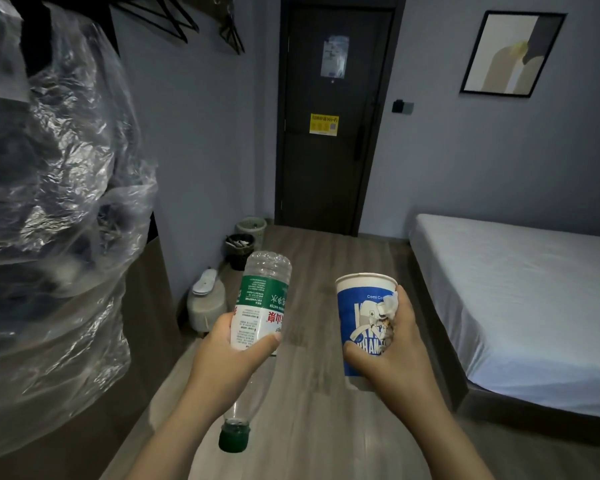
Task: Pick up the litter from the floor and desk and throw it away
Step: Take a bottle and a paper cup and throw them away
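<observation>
Wood floor (pixel 326 427); left fingers (pixel 222 329) round upended clear bottle (pixel 262 299), right fingers (pixel 404 308) round blue cup (pixel 357 306), seemingly crumpled paper (pixel 387 311).

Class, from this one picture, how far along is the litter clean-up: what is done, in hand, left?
Done: three pieces picked up. In hand: left hand grips a plastic bottle, cap down; right hand holds a paper cup with crumpled paper. Left: none is thrown away yet; the black bin stands ahead by the door.
</observation>
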Action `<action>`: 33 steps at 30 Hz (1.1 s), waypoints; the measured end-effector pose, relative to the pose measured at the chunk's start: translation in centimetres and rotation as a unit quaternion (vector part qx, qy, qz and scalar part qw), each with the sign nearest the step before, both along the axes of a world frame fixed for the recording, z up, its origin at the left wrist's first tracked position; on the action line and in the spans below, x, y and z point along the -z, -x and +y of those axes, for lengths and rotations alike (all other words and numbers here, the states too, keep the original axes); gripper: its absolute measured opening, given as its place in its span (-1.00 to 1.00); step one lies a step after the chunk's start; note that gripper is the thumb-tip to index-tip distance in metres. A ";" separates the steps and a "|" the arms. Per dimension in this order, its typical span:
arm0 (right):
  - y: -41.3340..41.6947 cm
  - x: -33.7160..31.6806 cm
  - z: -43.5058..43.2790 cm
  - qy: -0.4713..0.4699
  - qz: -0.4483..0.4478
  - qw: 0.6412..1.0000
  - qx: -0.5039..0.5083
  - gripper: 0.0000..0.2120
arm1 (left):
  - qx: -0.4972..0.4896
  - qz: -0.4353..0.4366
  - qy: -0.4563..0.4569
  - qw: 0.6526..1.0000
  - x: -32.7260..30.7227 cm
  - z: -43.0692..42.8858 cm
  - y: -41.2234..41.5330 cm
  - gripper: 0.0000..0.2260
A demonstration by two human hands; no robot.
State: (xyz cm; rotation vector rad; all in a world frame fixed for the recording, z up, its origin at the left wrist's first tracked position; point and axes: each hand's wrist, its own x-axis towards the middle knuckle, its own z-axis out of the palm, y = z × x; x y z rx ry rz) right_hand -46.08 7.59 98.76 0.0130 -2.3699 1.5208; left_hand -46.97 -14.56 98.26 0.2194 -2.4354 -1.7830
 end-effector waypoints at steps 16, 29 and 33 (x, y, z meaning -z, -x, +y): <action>28.9 -0.4 6.7 -0.001 0.008 1.000 -0.028 -0.18 | -0.058 -0.011 -0.012 0.998 -1.0 5.4 26.0 -0.44; 53.6 0.7 0.5 -0.021 -0.009 0.999 -0.028 -0.12 | -0.064 -0.012 -0.011 0.998 0.5 -1.5 50.7 -0.77; 60.4 0.9 -1.9 -0.021 -0.009 1.000 -0.021 -0.12 | -0.067 -0.040 0.016 0.997 0.7 -4.4 57.9 -0.57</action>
